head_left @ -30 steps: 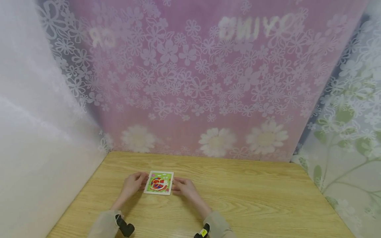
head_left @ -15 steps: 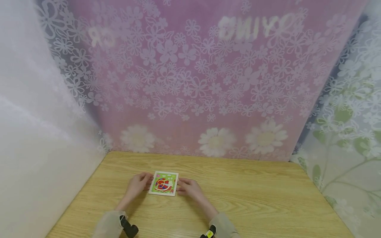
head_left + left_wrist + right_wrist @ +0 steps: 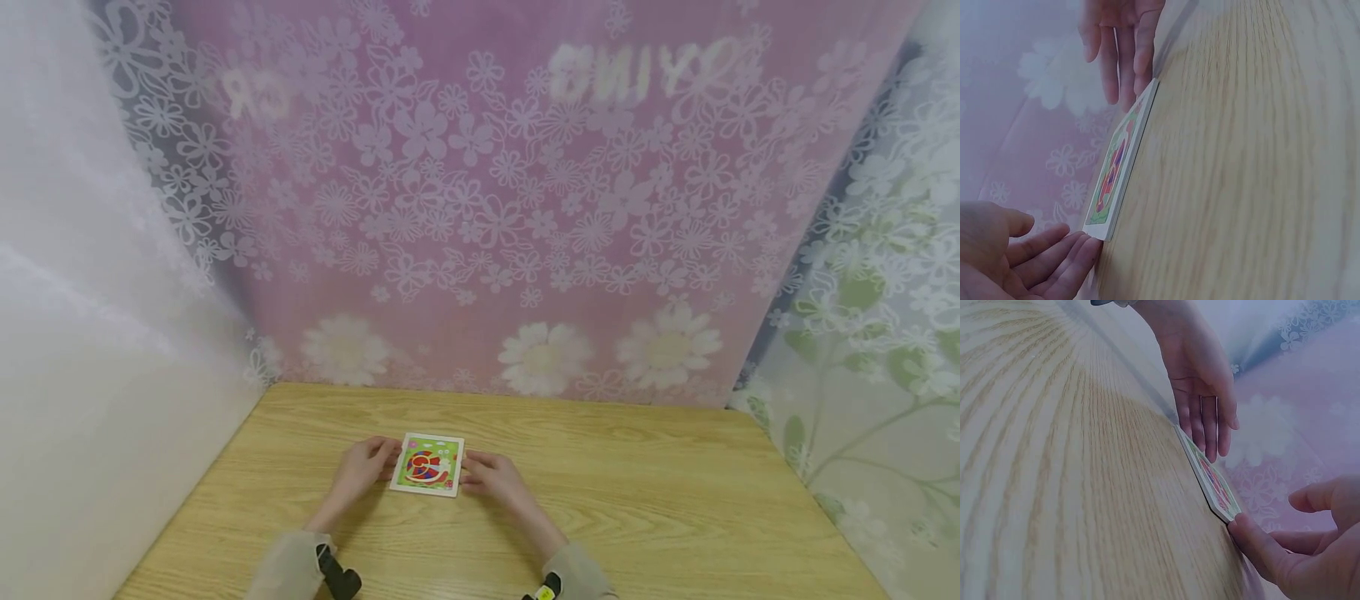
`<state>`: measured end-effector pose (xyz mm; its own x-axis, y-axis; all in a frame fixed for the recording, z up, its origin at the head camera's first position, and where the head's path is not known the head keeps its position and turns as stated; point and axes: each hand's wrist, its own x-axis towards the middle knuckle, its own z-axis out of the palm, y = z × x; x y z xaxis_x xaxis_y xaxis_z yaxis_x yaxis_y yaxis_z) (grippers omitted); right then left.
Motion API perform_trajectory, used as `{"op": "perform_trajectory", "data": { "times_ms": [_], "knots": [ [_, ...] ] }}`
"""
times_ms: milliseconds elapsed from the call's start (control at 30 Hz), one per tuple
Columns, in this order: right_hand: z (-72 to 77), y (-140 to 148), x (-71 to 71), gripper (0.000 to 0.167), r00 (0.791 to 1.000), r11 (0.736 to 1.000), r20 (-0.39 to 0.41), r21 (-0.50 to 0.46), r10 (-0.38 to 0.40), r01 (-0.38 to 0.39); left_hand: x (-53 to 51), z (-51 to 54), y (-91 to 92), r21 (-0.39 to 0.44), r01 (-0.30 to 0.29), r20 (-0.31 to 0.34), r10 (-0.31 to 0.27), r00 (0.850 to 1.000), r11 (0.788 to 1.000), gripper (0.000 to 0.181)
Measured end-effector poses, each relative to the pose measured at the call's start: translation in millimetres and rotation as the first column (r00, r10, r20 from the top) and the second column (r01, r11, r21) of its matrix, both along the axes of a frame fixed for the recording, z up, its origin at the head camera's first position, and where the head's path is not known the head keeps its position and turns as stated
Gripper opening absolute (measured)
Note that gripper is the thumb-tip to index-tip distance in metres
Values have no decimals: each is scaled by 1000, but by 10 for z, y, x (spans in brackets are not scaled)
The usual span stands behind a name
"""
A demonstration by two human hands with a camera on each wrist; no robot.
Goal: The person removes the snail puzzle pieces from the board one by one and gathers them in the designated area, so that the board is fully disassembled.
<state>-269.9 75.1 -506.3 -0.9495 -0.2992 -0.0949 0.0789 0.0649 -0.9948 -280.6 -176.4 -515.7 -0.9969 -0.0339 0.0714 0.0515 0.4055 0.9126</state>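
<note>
Fingers (image 3: 1041, 244) against board (image 3: 427, 465), mirrored "YING" (image 3: 641, 72) beyond

Curtained booth, rm. type unclear: floral drapes (image 3: 540, 225) on 3 sides, wood-grain tbl (image 3: 637, 492).

Our left hand (image 3: 366, 468) and right hand (image 3: 495, 480) block the side edges of the picture board (image 3: 427, 465), fingers touching it. We can pass above its face, along its near or far edge, or across the wide stretch of desk (image 3: 645, 492) to the right. The pink sheet (image 3: 465, 250) bars us behind, the white sheet (image 3: 112, 400) on the left.
</note>
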Motion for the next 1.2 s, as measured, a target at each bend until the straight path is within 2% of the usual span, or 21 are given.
{"op": "perform_trajectory", "data": {
  "times_ms": [333, 500, 967, 1200],
  "knots": [
    [-19, 146, 19, 49, 999, 999, -16, 18, -31, 31, -2, -18, 161, -7, 55, -17, -55, 998, 998, 30],
    [-21, 207, 34, 48, 998, 999, -45, 33, -41, 42, -7, -49, 228, -4, 61, -18, -61, 998, 998, 31],
    [28, 341, 90, 47, 995, 995, -78, 68, -66, 71, 45, -1, 414, 35, 93, -19, -93, 996, 995, 31],
    [16, 434, 126, 47, 994, 994, -79, 78, -73, 79, 35, -54, 492, 5, 130, -16, -130, 991, 992, 32]
  ]
}}
